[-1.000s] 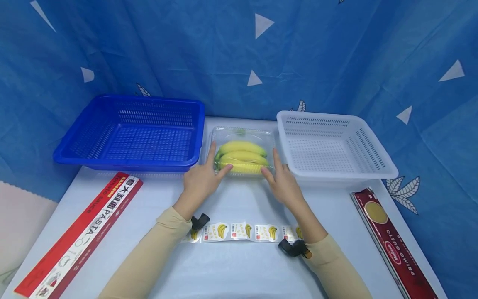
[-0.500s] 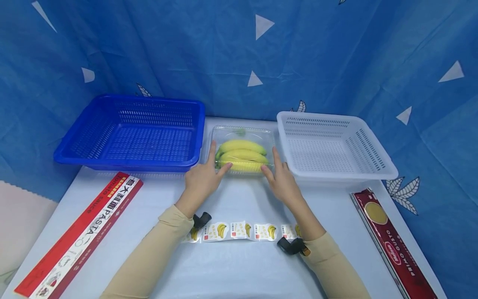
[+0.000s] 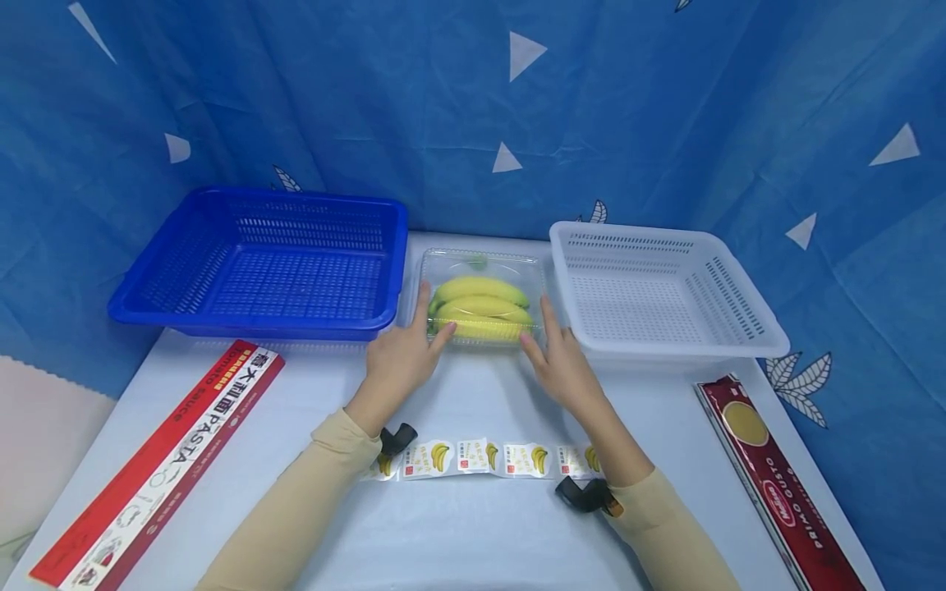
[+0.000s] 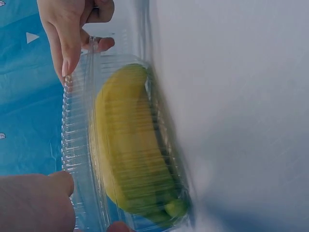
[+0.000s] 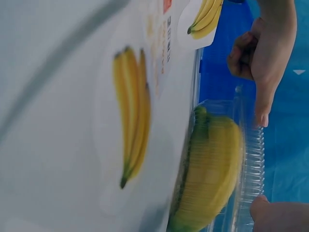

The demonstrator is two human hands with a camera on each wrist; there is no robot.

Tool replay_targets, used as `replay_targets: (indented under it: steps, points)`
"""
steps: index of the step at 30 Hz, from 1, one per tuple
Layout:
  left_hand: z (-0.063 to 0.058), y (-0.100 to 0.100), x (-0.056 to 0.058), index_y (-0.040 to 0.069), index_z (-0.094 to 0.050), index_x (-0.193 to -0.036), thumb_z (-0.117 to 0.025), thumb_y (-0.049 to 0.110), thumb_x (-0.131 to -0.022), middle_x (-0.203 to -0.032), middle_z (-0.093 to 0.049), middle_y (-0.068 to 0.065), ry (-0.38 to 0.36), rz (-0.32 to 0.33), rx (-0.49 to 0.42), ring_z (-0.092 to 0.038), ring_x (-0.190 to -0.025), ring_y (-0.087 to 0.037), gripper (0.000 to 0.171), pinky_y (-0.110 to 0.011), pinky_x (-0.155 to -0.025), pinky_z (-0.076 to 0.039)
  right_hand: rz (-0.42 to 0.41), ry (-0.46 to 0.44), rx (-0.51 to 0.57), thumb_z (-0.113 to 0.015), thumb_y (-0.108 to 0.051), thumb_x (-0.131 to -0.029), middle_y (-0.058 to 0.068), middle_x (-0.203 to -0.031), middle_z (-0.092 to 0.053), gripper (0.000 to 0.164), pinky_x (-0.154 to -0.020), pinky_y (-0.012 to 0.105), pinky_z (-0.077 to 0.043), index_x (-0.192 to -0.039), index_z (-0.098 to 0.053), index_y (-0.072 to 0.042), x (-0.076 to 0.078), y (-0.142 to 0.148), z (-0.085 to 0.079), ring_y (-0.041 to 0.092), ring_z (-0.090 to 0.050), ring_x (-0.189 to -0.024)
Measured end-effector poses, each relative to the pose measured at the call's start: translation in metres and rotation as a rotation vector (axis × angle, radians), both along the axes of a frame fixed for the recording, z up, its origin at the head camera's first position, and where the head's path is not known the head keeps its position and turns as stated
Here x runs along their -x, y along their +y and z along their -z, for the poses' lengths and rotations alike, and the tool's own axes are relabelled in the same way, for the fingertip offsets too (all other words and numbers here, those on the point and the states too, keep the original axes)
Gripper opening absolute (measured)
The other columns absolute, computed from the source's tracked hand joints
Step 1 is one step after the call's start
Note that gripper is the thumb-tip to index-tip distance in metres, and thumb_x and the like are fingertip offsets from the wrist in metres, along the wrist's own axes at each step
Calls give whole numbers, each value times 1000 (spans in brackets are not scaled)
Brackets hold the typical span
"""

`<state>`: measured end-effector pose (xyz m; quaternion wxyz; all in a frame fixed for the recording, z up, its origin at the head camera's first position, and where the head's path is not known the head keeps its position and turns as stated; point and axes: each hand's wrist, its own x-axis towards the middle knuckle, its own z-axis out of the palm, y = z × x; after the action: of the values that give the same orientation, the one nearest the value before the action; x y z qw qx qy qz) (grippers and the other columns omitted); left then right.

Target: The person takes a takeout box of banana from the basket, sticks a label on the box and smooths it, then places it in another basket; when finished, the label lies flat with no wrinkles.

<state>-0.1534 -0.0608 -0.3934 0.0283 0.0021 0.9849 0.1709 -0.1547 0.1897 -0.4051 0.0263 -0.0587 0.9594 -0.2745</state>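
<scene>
A clear plastic clamshell box (image 3: 484, 267) with its lid down sits at the back middle of the table, between two baskets. Several yellow bananas (image 3: 480, 308) with greenish ends lie inside it. My left hand (image 3: 397, 357) holds the box's near left corner, thumb at the front edge and forefinger along the side. At the near right corner, my right hand (image 3: 565, 369) holds it in mirror fashion. In the left wrist view, a right fingertip (image 4: 67, 70) touches the ridged rim. The right wrist view shows a left fingertip (image 5: 263, 120) on that rim. Some fingers are partly hidden.
A blue basket (image 3: 259, 324) stands left of the box, a white basket (image 3: 680, 349) right of it. Nearer lies a strip of banana stickers (image 3: 473, 457). A long pasta box (image 3: 158, 468) lies at left, and a dark red packet (image 3: 776, 484) at right.
Both hands stay at the box's near corners with only slight shifts. The box sits a touch farther back than a second ago.
</scene>
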Motion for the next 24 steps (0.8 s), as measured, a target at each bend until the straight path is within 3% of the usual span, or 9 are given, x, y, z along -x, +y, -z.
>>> replay_targets:
  steps: [8,14,18,24]
  points:
    - [-9,-2,-19,35,10,-159,-31,69,-98,-54,-52,-6,10,47,-24,-49,-47,-22,80,-35,-45,-36,-2,-73,-102,-42,-58,-101,40,-138,-43,77,-76,61,-53,-157,8,-42,-30,-1,-13,53,-60,-107]
    - [-19,-14,-40,45,12,-155,-35,67,-98,-56,-54,-7,10,77,-27,-51,-50,-23,77,-34,-41,-37,-67,-53,-68,-46,-62,-98,26,-135,-49,71,-77,53,-55,-153,-1,-54,-52,-10,-24,39,-63,-109]
    - [-20,-23,-50,36,-5,-160,-38,64,-99,-59,-55,-8,12,93,0,-53,-52,-24,75,-34,-41,-36,-201,-38,24,-51,-55,-98,13,-129,-50,65,-74,43,-54,-154,-18,-50,-60,-20,-23,30,-63,-99]
    - [-17,-39,-57,25,-24,-158,-39,60,-100,-69,-64,-15,41,74,13,-60,-59,-28,69,-35,-42,-37,-458,-108,77,-58,-43,-99,4,-128,-52,55,-87,41,-51,-149,-38,-39,-68,-36,-14,21,-56,-114]
